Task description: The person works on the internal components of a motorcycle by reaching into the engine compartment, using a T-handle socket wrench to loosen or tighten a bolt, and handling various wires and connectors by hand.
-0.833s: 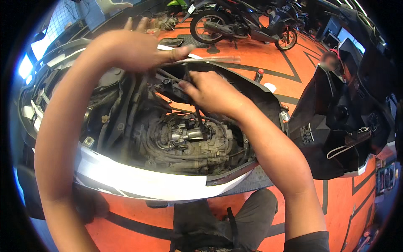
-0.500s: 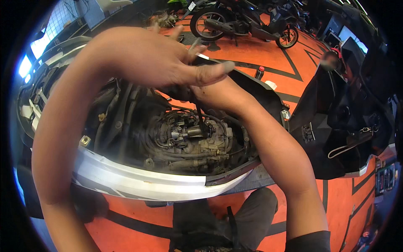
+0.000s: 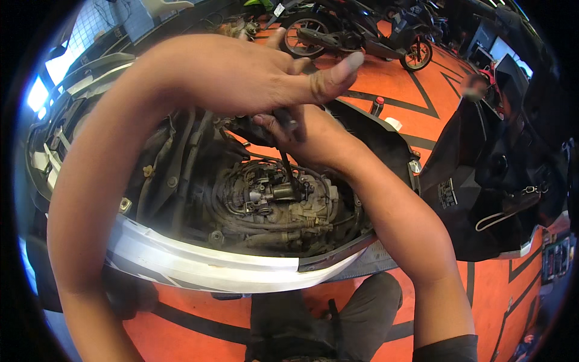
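Gripping a dark long-shafted tool (image 3: pixel 286 161): right hand (image 3: pixel 304 134), curled around its upper part | tool: slanted down, lower end reached the exposed engine (image 3: pixel 304 211) | left hand (image 3: pixel 268 78): was splayed, released, just over the right

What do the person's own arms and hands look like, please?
The left hand and right hand wear no gloves. The left forearm and right forearm are uncovered, with no watch showing. A dark sleeve shows on the right arm; none is visible on the left. Dark smudges mark the left thumb.
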Action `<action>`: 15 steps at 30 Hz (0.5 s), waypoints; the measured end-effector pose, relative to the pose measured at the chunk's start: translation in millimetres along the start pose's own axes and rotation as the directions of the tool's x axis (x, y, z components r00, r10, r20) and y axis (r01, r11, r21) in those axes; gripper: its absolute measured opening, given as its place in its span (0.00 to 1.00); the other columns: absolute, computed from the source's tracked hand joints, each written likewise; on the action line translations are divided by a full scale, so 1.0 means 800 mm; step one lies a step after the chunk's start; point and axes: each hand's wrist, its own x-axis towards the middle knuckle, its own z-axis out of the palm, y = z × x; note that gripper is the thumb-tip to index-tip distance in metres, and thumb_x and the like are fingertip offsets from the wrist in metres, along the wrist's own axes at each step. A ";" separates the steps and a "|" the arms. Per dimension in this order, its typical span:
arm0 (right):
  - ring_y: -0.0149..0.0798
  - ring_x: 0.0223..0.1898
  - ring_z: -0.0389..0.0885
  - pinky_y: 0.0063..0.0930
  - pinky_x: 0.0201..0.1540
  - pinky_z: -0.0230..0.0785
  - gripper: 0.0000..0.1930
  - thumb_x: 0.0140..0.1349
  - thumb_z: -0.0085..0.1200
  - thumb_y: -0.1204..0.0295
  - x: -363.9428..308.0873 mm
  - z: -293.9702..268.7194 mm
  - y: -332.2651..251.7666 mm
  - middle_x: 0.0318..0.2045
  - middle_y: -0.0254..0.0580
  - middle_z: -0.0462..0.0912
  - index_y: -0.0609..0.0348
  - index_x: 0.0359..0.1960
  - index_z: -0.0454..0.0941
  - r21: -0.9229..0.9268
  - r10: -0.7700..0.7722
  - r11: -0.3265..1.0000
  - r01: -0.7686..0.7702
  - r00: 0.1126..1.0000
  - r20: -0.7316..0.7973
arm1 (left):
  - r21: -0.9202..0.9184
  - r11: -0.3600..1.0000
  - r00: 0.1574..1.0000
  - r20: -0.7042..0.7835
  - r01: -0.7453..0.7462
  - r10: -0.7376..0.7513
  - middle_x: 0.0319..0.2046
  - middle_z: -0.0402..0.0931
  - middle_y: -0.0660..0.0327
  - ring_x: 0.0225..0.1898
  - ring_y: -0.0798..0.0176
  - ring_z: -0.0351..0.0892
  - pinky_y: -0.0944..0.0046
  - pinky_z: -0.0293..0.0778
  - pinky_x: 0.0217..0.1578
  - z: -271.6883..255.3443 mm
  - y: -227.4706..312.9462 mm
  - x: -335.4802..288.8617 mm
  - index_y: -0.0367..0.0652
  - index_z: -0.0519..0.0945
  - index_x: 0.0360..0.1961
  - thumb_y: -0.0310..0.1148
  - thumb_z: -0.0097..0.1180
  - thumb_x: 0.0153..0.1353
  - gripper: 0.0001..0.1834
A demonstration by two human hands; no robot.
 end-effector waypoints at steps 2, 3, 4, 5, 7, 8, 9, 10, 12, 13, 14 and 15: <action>0.60 0.44 0.85 0.53 0.48 0.76 0.16 0.69 0.52 0.60 0.001 -0.009 0.003 0.36 0.62 0.85 0.59 0.43 0.83 -0.004 0.125 0.992 -0.125 0.987 0.100 | 0.129 0.982 0.987 0.059 0.141 -0.149 0.70 0.65 0.45 0.80 0.44 0.33 0.36 0.33 0.76 -0.010 0.003 -0.012 0.46 0.70 0.70 0.76 0.14 0.67 0.52; 0.61 0.43 0.85 0.53 0.48 0.76 0.16 0.68 0.53 0.59 0.000 -0.012 0.002 0.35 0.61 0.86 0.60 0.40 0.85 -0.016 0.127 0.992 -0.126 0.989 0.083 | 0.208 0.947 0.961 0.080 0.245 -0.266 0.70 0.65 0.46 0.80 0.44 0.32 0.36 0.32 0.76 -0.015 0.000 -0.017 0.46 0.70 0.70 0.76 0.14 0.67 0.52; 0.61 0.42 0.85 0.53 0.48 0.76 0.17 0.68 0.53 0.58 0.000 -0.013 0.000 0.35 0.61 0.86 0.60 0.41 0.84 -0.046 0.137 0.990 -0.133 0.985 0.104 | 0.278 0.896 0.919 0.092 0.346 -0.383 0.70 0.66 0.46 0.80 0.44 0.32 0.36 0.31 0.76 -0.017 -0.006 -0.020 0.46 0.69 0.71 0.76 0.15 0.67 0.52; 0.61 0.42 0.85 0.53 0.47 0.76 0.17 0.68 0.53 0.58 -0.001 -0.015 -0.002 0.34 0.61 0.86 0.60 0.41 0.84 -0.060 0.110 0.993 -0.104 0.988 0.105 | 0.320 0.846 0.876 0.087 0.426 -0.474 0.70 0.66 0.47 0.80 0.45 0.32 0.35 0.31 0.76 -0.018 -0.013 -0.020 0.46 0.68 0.71 0.76 0.15 0.67 0.52; 0.62 0.41 0.85 0.53 0.47 0.76 0.19 0.70 0.53 0.56 -0.001 -0.014 -0.008 0.34 0.61 0.85 0.62 0.40 0.84 -0.075 -0.020 0.997 0.028 0.995 0.101 | 0.311 0.794 0.833 0.017 0.522 -0.554 0.69 0.67 0.47 0.80 0.45 0.31 0.35 0.29 0.75 -0.012 -0.031 -0.012 0.46 0.67 0.72 0.76 0.16 0.67 0.52; 0.62 0.41 0.85 0.53 0.48 0.76 0.19 0.70 0.52 0.56 -0.001 -0.013 -0.010 0.33 0.60 0.85 0.62 0.39 0.84 -0.053 -0.007 0.998 0.015 0.989 0.148 | 0.275 0.794 0.832 -0.043 0.541 -0.552 0.69 0.67 0.48 0.80 0.45 0.31 0.34 0.29 0.75 -0.008 -0.039 -0.005 0.46 0.66 0.73 0.76 0.16 0.67 0.53; 0.62 0.41 0.84 0.53 0.48 0.76 0.20 0.70 0.52 0.56 -0.001 -0.010 -0.011 0.33 0.60 0.85 0.63 0.39 0.83 -0.023 -0.013 1.000 0.018 0.981 0.195 | 0.261 0.803 0.845 -0.141 0.535 -0.516 0.69 0.67 0.45 0.80 0.45 0.30 0.34 0.28 0.75 -0.001 -0.045 0.001 0.44 0.63 0.74 0.77 0.18 0.66 0.54; 0.62 0.42 0.84 0.53 0.49 0.75 0.20 0.70 0.52 0.56 -0.001 -0.007 -0.011 0.33 0.60 0.85 0.63 0.38 0.83 0.013 -0.038 0.999 0.036 0.975 0.221 | 0.218 0.844 0.870 -0.190 0.490 -0.456 0.69 0.64 0.41 0.79 0.41 0.33 0.33 0.32 0.74 0.004 -0.050 0.005 0.38 0.67 0.70 0.82 0.21 0.61 0.59; 0.62 0.42 0.84 0.53 0.48 0.76 0.19 0.71 0.52 0.57 -0.003 -0.001 -0.008 0.35 0.58 0.86 0.63 0.38 0.81 -0.004 -0.107 0.994 0.110 0.975 0.193 | 0.159 0.901 0.890 -0.293 0.405 -0.348 0.70 0.59 0.31 0.78 0.33 0.39 0.30 0.40 0.73 0.015 -0.051 0.012 0.27 0.76 0.60 0.90 0.26 0.50 0.70; 0.62 0.42 0.84 0.53 0.48 0.76 0.18 0.71 0.52 0.57 -0.004 0.003 -0.006 0.36 0.58 0.86 0.62 0.38 0.80 -0.005 -0.182 0.983 0.184 0.976 0.119 | 0.235 0.886 0.894 -0.313 0.400 -0.320 0.65 0.59 0.20 0.76 0.26 0.42 0.29 0.42 0.72 0.019 -0.049 0.015 0.22 0.77 0.56 0.90 0.37 0.46 0.70; 0.62 0.42 0.84 0.53 0.47 0.76 0.17 0.71 0.52 0.58 -0.004 0.005 -0.004 0.37 0.57 0.86 0.62 0.39 0.80 -0.012 -0.255 0.967 0.256 0.966 0.044 | 0.251 0.918 0.916 -0.339 0.306 -0.213 0.60 0.63 0.16 0.73 0.19 0.45 0.29 0.43 0.72 0.023 -0.044 0.012 0.20 0.78 0.50 0.84 0.55 0.45 0.64; 0.61 0.43 0.84 0.53 0.48 0.77 0.18 0.70 0.53 0.56 -0.005 0.007 -0.002 0.38 0.56 0.86 0.61 0.41 0.79 0.012 -0.247 0.969 0.247 0.969 -0.002 | 0.250 0.923 0.917 -0.348 0.292 -0.196 0.59 0.67 0.21 0.71 0.24 0.53 0.34 0.50 0.71 0.026 -0.037 0.010 0.23 0.78 0.51 0.79 0.61 0.46 0.59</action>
